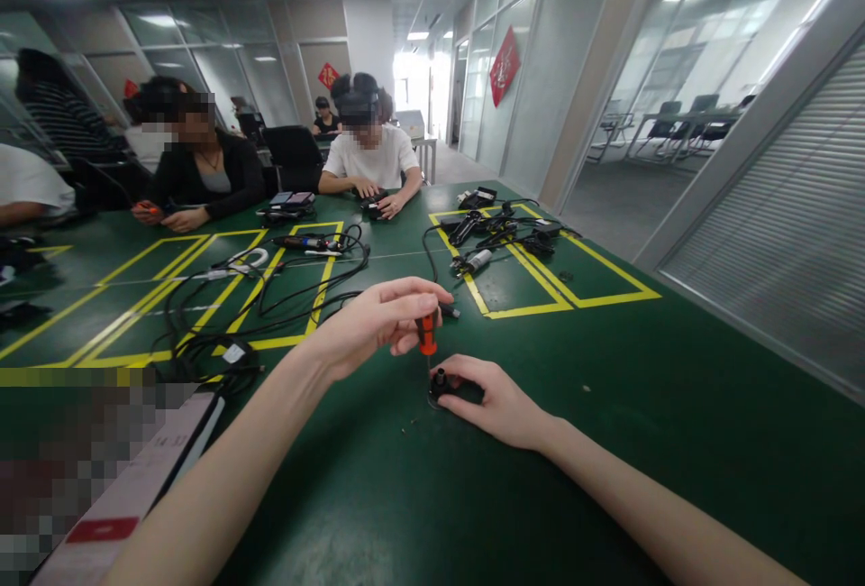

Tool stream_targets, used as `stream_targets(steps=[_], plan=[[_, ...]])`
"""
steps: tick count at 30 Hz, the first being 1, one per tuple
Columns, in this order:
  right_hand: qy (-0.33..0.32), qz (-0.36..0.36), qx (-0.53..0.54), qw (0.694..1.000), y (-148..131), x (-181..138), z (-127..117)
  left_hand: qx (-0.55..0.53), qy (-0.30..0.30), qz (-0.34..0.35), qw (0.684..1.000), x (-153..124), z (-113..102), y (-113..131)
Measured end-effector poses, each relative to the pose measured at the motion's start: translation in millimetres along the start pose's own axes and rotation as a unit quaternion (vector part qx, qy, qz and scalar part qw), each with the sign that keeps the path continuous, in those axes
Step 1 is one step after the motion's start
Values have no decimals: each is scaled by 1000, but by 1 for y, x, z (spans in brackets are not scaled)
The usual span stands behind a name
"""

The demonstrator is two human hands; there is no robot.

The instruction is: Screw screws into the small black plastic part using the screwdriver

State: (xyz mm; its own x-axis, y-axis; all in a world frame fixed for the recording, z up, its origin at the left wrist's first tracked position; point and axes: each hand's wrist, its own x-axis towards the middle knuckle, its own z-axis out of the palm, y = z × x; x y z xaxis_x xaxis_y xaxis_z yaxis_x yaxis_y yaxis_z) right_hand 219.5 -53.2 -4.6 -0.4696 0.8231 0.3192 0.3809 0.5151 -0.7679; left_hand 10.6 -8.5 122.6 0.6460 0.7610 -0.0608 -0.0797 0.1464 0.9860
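My left hand (388, 315) is closed around the handle of a screwdriver (428, 334), red and black, held upright with its shaft pointing down. The shaft reaches a small black part (441, 380) with a short round stub on top. Pinched between thumb and fingers of my right hand (490, 397), that part rests at the green tabletop. The screwdriver's tip is too small to make out against it. A few tiny bits, perhaps screws (409, 426), lie on the table just in front.
Black cables (270, 297) spread over the left side, near a phone-like screen (162, 442). Black devices and a grey cylinder (478, 261) lie around yellow tape rectangles (533, 308) ahead. Co-workers sit across the table; one in a white shirt (392, 153) handles a black object.
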Motion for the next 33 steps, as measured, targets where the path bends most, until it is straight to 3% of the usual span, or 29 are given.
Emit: stream_targets(steps=[10,19,28,33], plan=[[-5,-7,-6,1000,-2,-1,-1,-22,-19,3,1000,2,-4,-4],[-3,-9,-4,1000,-1,-1,0,-7,16,1,1000,2,-1,-3],[-5,-4,-12,1000,0,-1,0,-17,-35,-15,999,1,-5,-3],[-4,-8,-13,1000,0,-1,0,-22,-28,-22,999,3,-3,-6]])
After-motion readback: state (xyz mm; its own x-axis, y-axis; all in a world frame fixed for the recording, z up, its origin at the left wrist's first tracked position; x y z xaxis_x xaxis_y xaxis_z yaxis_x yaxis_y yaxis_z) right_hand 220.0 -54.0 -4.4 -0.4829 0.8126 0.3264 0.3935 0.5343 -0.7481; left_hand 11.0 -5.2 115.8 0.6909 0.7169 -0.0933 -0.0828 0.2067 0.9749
